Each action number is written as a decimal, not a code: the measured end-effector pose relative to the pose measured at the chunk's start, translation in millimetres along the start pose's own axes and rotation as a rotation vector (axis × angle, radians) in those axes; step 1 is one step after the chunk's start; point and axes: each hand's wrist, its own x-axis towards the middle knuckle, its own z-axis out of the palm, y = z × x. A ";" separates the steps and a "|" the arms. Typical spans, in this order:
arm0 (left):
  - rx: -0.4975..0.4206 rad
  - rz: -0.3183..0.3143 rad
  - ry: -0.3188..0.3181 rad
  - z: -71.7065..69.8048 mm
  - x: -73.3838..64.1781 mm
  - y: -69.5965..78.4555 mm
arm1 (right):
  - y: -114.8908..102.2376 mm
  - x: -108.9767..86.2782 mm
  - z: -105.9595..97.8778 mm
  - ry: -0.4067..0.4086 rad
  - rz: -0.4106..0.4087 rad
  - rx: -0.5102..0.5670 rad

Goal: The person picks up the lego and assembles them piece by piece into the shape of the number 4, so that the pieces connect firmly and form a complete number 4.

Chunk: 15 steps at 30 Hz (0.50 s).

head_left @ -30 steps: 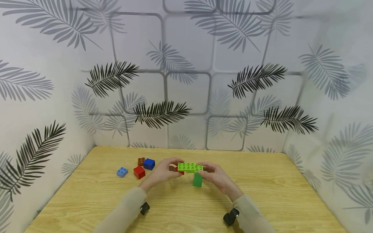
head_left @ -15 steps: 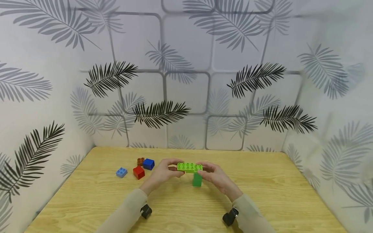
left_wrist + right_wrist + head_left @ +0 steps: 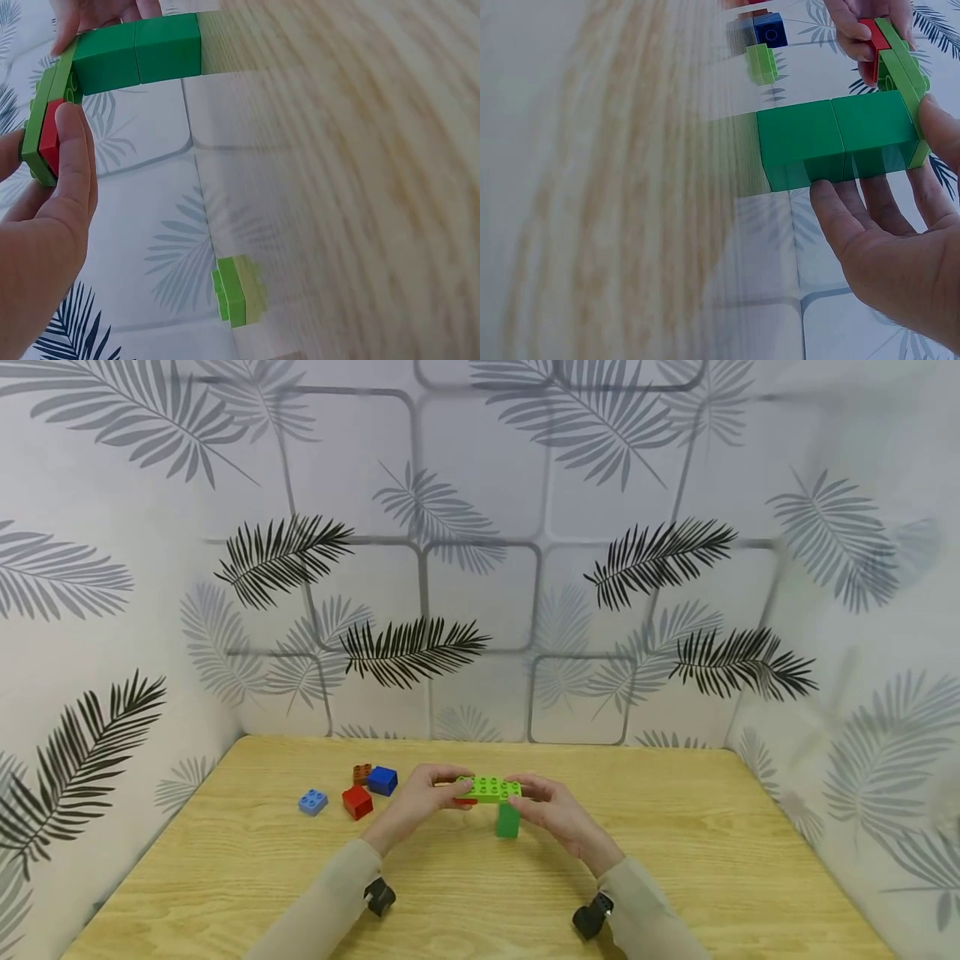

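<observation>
A long lime green toy building brick lies bridge-like on a column of two stacked dark green bricks, which stands upright under its right end. Beneath its left end sits a red brick, largely covered by fingers. My left hand pinches that end, thumb over the lime studs and fingers against the red brick from below. At the other end my right hand holds the lime brick, with some fingers beside the dark green column in the right wrist view.
Left of the hands on the wooden table lie a light blue brick, a red block, a dark blue block and a brown brick. A small lime brick shows in both wrist views. Patterned walls enclose the table.
My left thumb has risen from beside the red brick onto the top of the lime brick's left end. The right hand and the green column have stayed in place.
</observation>
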 end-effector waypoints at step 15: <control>-0.045 0.000 0.074 2.1 3.7 1.4 | -3.6 -1.4 0.3 0.007 -0.001 -0.010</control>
